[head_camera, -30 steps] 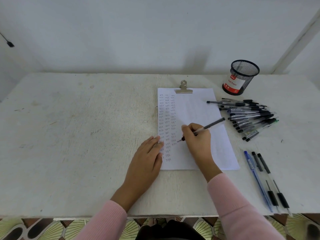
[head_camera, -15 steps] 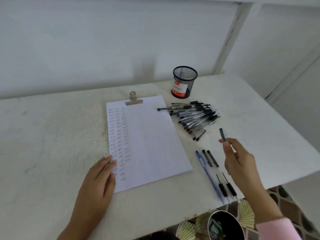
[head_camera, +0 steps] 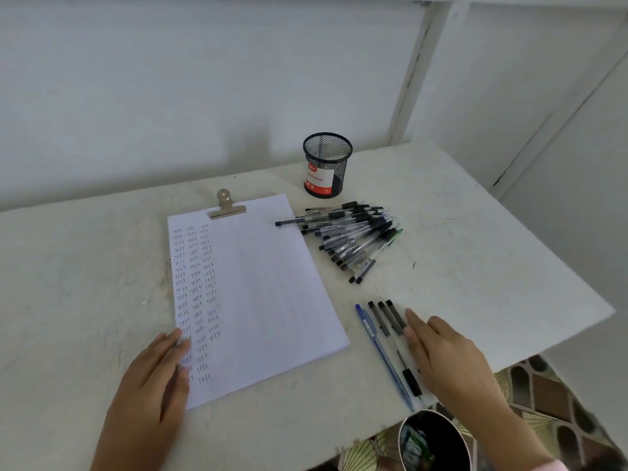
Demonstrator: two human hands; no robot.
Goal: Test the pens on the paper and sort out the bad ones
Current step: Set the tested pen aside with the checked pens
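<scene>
Left hand (head_camera: 149,379) lower left of frame, flat, fingers straight, resting on the lower-left edge of the paper (head_camera: 265,294). Metal clip (head_camera: 226,205) holds the paper's top edge. Three columns of small marks down its left side, rest blank. Right hand (head_camera: 445,358) lower right, fingers straight, tips touching the rightmost of three black pens (head_camera: 385,316) lying side by side. Blue pen (head_camera: 383,355) just left of them. Pen pile (head_camera: 356,236) right of centre, near the paper's top-right corner. Mesh cup (head_camera: 327,164) upright above the pile. Dark round container (head_camera: 431,440) at bottom edge, below the table (head_camera: 85,266) edge.
</scene>
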